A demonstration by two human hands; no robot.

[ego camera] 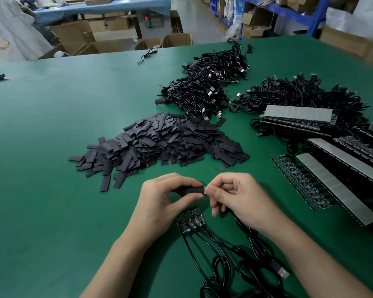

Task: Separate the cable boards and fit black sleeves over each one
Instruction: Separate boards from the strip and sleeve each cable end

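1. Centrally, in the head view, a black sleeve (191, 190) is gripped between the thumb and curled fingers of the left hand (166, 196), low over the near part of the table (52, 147). A single board (205, 188), of which only a pale tip is seen at the sleeve's right mouth, is pinched by the curled fingers of the right hand (239, 196).
2. Just below the hands, a small joined set of boards (191, 220) is laid flat on the green surface. Its cables (224, 250) are looped toward the near edge, and a plug (280, 271) is seen beside the right forearm.
3. Beyond the hands, a sleeve pile (159, 143) is heaped, with loose pieces scattered along its near-left fringe.
4. Farther back, two cable heaps (207, 82) are set side by side. Long board strips (332, 186) are stacked at the right, near the right hand.
5. Open green surface is left across the whole left half. The far edge is bordered by cardboard boxes (99, 37) and, at the right, by blue shelving (289, 14).
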